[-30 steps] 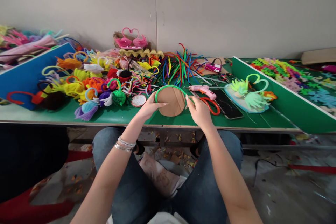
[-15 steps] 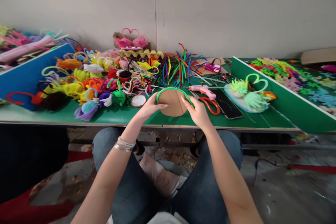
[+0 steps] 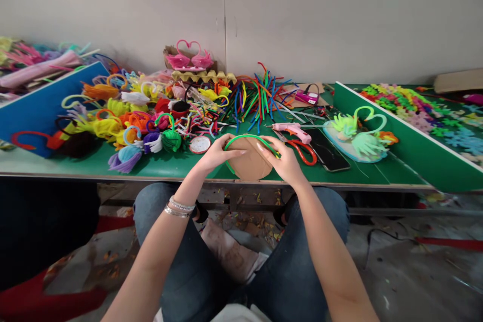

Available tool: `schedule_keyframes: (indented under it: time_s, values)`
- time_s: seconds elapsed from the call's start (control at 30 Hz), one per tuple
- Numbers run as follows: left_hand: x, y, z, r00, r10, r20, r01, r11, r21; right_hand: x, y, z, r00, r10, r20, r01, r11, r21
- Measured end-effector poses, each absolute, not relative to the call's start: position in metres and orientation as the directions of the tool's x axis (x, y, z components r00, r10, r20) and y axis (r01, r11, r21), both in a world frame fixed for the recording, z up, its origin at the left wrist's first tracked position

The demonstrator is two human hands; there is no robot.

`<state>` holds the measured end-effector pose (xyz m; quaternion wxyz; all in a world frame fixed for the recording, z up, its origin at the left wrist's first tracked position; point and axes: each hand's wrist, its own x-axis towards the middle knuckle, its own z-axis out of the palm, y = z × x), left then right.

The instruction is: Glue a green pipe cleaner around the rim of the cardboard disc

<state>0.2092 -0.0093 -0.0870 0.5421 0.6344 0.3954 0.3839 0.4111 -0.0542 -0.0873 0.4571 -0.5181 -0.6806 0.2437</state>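
Observation:
Between both hands is a round cardboard disc [image 3: 249, 162], held at the table's near edge. A green pipe cleaner [image 3: 247, 136] runs along its far rim and part of its left side. My left hand [image 3: 222, 153] grips the disc's left side, thumb lying over its face. On the opposite side my right hand [image 3: 282, 159] is closed on the rim, its fingers at the pipe cleaner. Just right of that hand lie orange-handled scissors [image 3: 306, 153] and a pink glue gun [image 3: 292, 132].
A phone [image 3: 329, 150] lies beside a light-blue base with green swan figures [image 3: 364, 133]. Colourful pipe-cleaner swans [image 3: 113, 121] crowd the left; loose pipe cleaners [image 3: 260, 98] are heaped behind. Blue [image 3: 49, 110] and green [image 3: 407, 141] dividers stand at the sides.
The disc has tipped and shifted slightly towards me. More of the green pipe cleaner now shows down its left edge. My right fingers have moved inward along the far rim.

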Motion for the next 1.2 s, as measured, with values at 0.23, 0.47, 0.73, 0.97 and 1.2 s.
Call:
schedule_keyframes:
  time_s: [0.23,0.47,0.73,0.97,1.2]
  values:
    - [0.2100,-0.0137,-0.0827,0.482,0.871,0.095,0.025,-0.122,0.992,0.4127,-0.0557,-0.0849,-0.029,0.919,0.394,0.475,0.360,-0.803]
    - [0.2082,-0.0129,-0.0849,0.549,0.808,0.213,-0.019,-0.243,0.970,0.4172,-0.0559,-0.0850,-0.019,0.929,0.371,0.458,0.338,-0.822]
    - [0.2085,-0.0146,-0.0841,0.532,0.810,0.247,-0.047,-0.264,0.963,0.4160,-0.0589,-0.0798,-0.026,0.918,0.396,0.449,0.365,-0.816]
    - [0.2093,-0.0144,-0.0862,0.517,0.827,0.221,-0.028,-0.242,0.970,0.4125,-0.0604,-0.0771,-0.058,0.897,0.438,0.438,0.417,-0.796]
    - [0.2093,-0.0165,-0.0849,0.528,0.816,0.233,-0.015,-0.265,0.964,0.4127,-0.0562,-0.0818,-0.011,0.902,0.431,0.378,0.403,-0.833]
